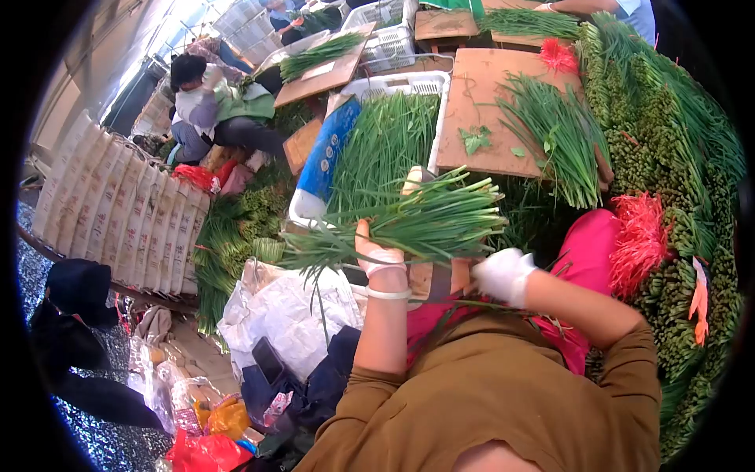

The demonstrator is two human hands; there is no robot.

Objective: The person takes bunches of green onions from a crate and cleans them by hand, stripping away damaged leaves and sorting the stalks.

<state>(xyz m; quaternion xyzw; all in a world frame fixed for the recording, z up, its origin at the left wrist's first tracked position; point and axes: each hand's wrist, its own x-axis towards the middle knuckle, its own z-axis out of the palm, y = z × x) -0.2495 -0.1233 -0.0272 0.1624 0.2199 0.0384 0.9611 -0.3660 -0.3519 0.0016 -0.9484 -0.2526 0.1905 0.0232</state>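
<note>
My left hand (381, 256), in a pale glove that leaves fingers showing, is wrapped round a bunch of long green stalks (440, 216) in front of my body. The cut ends point right and the leafy tips hang to the left. My right hand (503, 277), in a white glove, is just below the right end of the bunch, apart from it; its fingers are smeared by motion. Behind the bunch stands a white crate (445, 86) full of similar stalks, with a blue sheet (334, 149) along its left side.
A brown board (480, 94) at the upper right bears loose stalks and red ties (559, 57). Bundles (645, 141) are piled along the right, beside more red ties (638, 240). Stacked white crates (118, 204) stand left. Another person (228, 102) sits at the upper left.
</note>
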